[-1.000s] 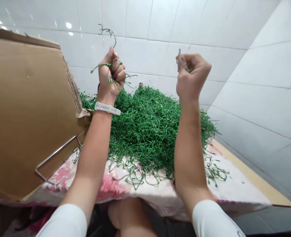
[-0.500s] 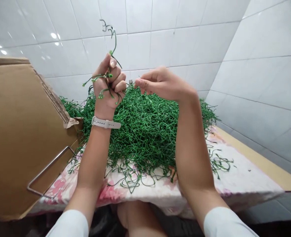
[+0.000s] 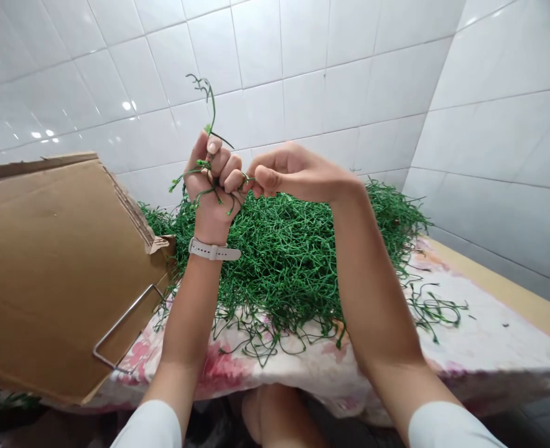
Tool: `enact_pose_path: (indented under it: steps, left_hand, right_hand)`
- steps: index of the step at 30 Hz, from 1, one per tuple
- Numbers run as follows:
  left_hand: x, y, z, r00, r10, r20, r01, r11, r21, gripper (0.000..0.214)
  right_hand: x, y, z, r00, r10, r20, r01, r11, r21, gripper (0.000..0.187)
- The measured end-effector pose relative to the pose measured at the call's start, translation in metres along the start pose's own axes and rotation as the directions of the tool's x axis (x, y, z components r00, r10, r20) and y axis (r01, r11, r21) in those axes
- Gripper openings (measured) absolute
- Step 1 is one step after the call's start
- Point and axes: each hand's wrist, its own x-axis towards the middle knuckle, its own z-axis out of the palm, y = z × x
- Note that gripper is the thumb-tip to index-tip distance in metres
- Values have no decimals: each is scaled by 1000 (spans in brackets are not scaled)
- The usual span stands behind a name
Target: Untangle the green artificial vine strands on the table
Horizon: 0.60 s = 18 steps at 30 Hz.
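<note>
My left hand (image 3: 213,180), with a white watch strap on the wrist, is raised and closed around a small bunch of thin green stems (image 3: 208,112) that stick up above the fist. My right hand (image 3: 298,171) sits right beside it, thumb and fingers pinched at the left fist; I cannot make out a stem in the pinch. Below both hands lies a big tangled heap of green stems (image 3: 293,255) on a flowered cloth (image 3: 466,348) covering the table.
A large cardboard box flap (image 3: 46,267) leans at the left, with a metal wire handle (image 3: 125,330) beside it. White tiled walls stand behind and at the right. Loose stems (image 3: 436,308) lie on the cloth at the right.
A second ago my right hand was held up apart from the left, gripping a stem. It has swung left and now meets the left fist. The view has tilted slightly.
</note>
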Motion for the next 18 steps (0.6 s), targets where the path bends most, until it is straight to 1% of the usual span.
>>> enact_pose_path:
  steps: [2,4,6,8,10,12,13,14,15,16,18]
  left_hand:
    - [3,-2,-7,997,79,4,-78,995,-62,58]
    - [6,-4,-12,989,145,-4,-145,982,-122,57]
    - [7,-5,-16,986,165,-8,-165,978,-124,58]
    - [8,-4,-21,985,170,5,-169,982,-85,58]
    - [9,-3,-25,983,172,57,-169,984,-56,57]
    - [7,-2,-26,972,190,140,-186,982,-41,52]
    - [5,-2,-25,963,202,181,-201,979,-24,49]
    - [2,-1,-22,952,220,212,-226,974,1,47]
    - [-1,0,-18,943,245,227,-259,965,34,44]
    - [-6,1,-12,936,274,220,-294,953,65,41]
    - [-16,4,2,923,351,158,-369,923,107,34]
  right_hand:
    - [3,4,4,999,-36,25,34,998,58,55]
    - [7,6,8,999,-36,9,35,998,56,47]
    - [11,5,12,999,-3,-39,2,1000,-9,39]
    - [12,2,14,997,31,-76,-37,997,-73,39]
    - [12,-1,14,998,41,-55,-45,996,-78,38]
    - [11,-2,12,1000,7,27,-7,1000,12,37]
    - [11,-1,12,998,-30,63,24,995,93,38]
    - [10,1,13,994,-75,74,60,980,191,40]
    - [11,4,15,991,-119,56,97,950,297,41]
    - [12,7,18,988,-153,13,135,907,399,43]
    - [17,16,27,974,-195,-112,224,793,567,46]
